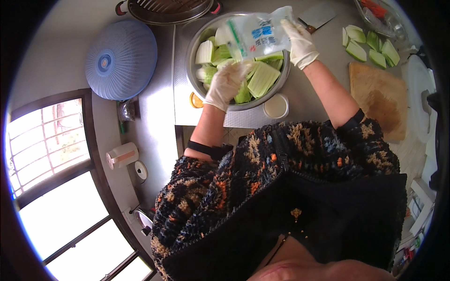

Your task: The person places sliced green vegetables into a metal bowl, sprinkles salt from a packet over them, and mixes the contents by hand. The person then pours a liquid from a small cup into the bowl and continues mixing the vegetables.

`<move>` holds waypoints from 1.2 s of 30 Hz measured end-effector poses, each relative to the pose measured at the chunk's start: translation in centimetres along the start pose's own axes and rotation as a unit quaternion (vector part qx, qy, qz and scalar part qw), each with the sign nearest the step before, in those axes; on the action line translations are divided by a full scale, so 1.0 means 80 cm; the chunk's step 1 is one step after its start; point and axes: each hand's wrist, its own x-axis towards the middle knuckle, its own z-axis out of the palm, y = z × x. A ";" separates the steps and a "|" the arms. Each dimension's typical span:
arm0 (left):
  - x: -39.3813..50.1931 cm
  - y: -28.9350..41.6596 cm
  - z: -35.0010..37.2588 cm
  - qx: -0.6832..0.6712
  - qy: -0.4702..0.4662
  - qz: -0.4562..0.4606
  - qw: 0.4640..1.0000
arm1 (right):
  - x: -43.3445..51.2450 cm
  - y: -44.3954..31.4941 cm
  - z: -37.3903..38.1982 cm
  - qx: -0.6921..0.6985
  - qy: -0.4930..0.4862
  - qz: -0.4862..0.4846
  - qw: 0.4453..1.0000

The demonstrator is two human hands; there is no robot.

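My right hand (300, 44), in a thin whitish glove, grips one end of a printed plastic packet (262, 33). The packet is tilted over a large metal basin (286, 75), its green-edged end towards the left. Thick pieces of pale green vegetable (264, 79) with lighter flesh fill the basin. Over the near left part of these pieces is my left hand (226, 84), gloved as well. Its fingers are blurred, so I cannot tell whether they hold anything or touch the vegetable.
A cleaver (316, 17) lies behind the packet. Right of the basin are more vegetable pieces (372, 47), a wooden cutting board (378, 102) and a bowl with orange shreds (376, 10). A white tub (276, 106) and orange lid (195, 100) sit nearby. A blue mesh cover (123, 59) stands left.
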 end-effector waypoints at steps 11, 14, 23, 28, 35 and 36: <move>-0.060 0.145 -0.061 0.395 0.204 -0.193 0.875 | -0.083 0.107 -0.296 0.167 0.183 0.168 0.954; -0.050 0.171 -0.061 0.364 0.208 -0.149 0.896 | -0.102 0.136 -0.349 0.011 0.283 0.174 0.943; 0.072 0.183 -0.028 0.453 0.137 -0.064 0.879 | -0.128 0.126 -0.380 -0.075 0.296 0.154 0.940; 0.107 0.146 0.040 0.370 0.032 -0.064 0.926 | -0.137 0.114 -0.352 -0.281 0.254 0.110 0.919; 0.045 0.144 0.036 0.641 -0.061 -0.084 0.760 | -0.159 0.074 -0.312 -0.496 0.208 0.070 0.840; 0.037 0.134 0.022 0.736 -0.089 -0.075 0.667 | -0.165 0.064 -0.306 -0.551 0.212 0.028 0.807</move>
